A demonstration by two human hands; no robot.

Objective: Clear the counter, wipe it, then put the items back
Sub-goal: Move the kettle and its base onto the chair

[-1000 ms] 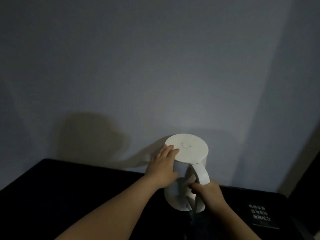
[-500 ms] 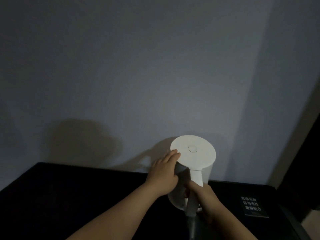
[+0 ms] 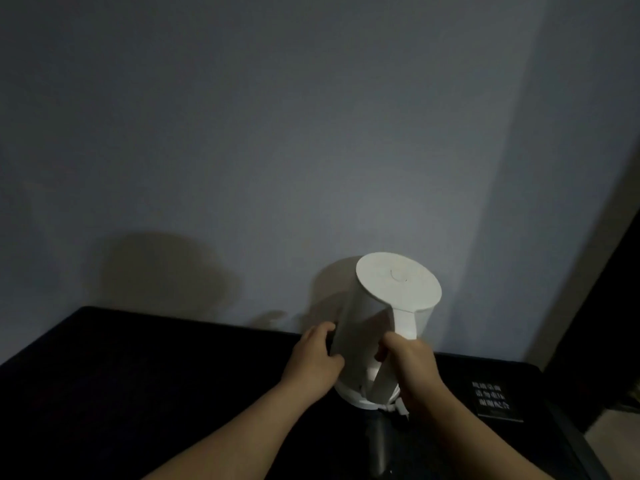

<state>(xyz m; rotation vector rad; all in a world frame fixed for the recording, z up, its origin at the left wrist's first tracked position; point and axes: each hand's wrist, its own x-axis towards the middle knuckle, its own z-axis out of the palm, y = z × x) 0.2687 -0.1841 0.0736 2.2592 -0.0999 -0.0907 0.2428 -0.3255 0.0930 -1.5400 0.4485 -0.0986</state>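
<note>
White plastic fills both palms. The right hand [image 3: 408, 370] is clamped round the lower stretch of the handle [image 3: 403, 325] of an electric kettle [image 3: 363, 327]. The left hand [image 3: 313, 362] grips the body at its nine o'clock side, fingers curled behind the wall and thumb across the front. The handle hand looks set to carry the weight, and the side hand to stop a tall vessel that may hold water from swinging.

The kettle leans off upright, its round lid [image 3: 398, 282] tipped toward one o'clock from its foot. In this dim light I cannot tell whether the foot touches the black counter [image 3: 138, 375] or hangs just above it. It is at the counter's far edge, close to the grey wall [image 3: 277, 133], which suggests it is being taken away so the top can be wiped.

At four o'clock from the kettle lies a small black card [image 3: 491, 400] with white lettering, near but apart, another item to shift. A dull grey strip [image 3: 381, 445] runs toward six o'clock under the kettle. It could be a cord or a reflection, so the lift calls for care.
</note>
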